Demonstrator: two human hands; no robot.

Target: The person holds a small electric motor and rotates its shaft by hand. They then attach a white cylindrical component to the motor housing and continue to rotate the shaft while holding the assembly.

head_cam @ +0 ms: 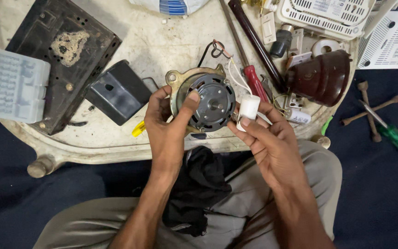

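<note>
Worn cream table [130, 41], cluttered w/ parts, above seated person's lap. Left hand [166, 124] grips round metal motor [208, 99] at centre, thumb across its face, fingers curled behind. Right hand [268, 138] pinches small white cylinder [248, 108] btwn thumb & fingertips, just beside motor. Red-handled screwdriver [255, 82] lies behind; black box [118, 92] sits left of motor.

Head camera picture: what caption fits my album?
Left hand grips round grey metal motor; right hand holds small white cylinder.
</note>
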